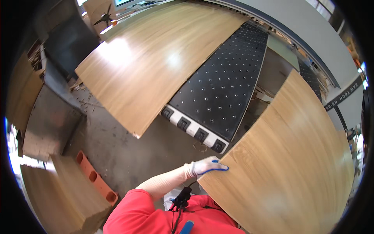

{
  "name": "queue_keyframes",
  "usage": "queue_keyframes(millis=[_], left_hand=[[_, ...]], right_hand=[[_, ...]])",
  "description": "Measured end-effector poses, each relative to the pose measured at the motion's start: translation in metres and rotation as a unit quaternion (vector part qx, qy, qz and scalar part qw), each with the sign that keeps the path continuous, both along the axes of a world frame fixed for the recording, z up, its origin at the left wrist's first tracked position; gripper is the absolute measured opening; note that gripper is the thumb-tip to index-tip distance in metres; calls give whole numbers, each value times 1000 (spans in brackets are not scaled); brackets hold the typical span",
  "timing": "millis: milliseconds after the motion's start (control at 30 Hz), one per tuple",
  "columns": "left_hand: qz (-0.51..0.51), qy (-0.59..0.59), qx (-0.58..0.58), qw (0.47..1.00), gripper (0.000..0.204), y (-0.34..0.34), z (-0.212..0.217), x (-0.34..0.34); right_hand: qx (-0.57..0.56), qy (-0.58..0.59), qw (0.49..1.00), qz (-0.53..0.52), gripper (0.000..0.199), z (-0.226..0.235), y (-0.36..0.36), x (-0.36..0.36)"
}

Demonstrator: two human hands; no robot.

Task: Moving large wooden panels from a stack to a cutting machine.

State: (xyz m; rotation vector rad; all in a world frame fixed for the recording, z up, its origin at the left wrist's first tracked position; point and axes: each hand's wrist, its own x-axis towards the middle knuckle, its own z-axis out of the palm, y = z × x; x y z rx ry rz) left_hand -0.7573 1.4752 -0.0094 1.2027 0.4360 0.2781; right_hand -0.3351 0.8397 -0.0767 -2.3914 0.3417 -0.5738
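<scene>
A large wood-grain board (280, 163) fills the right side, tilted in front of my body. My left hand (208, 166), in a white glove with blue fingertips, closes on the board's near left corner. The fingers lie over the top face and the thumb side is partly hidden. My right hand is out of sight, with the board covering that side. Ahead, a second wood-grain board (156, 58) lies flat on the machine, its near corner sticking out over the floor. Between the two boards runs a black table (226, 85) studded with small metal balls.
A grey machine beam (296, 27) crosses the far right. At lower left, stacked boards (62, 195) stand beside an orange support (93, 175) with round holes. A metal bin (50, 121) is at the left. Wood scraps (83, 103) lie on the concrete floor (113, 136).
</scene>
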Motion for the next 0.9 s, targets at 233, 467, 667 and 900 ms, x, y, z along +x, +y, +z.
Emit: queue_keyframes(millis=[233,467,667,900], left_hand=[[-31,11,-73,997,45,183,20,-111],[63,-169,315,932,46,353,66,-271],[174,243,452,840,29,494,59,-331],[6,34,500,865,24,303,-62,-156]], right_hand=[[16,-84,994,66,67,9,16,-163],[599,47,784,158,62,140,296,-399],[550,225,784,180,41,26,377,-497],[-136,518,738,410,52,-112,277,-542]])
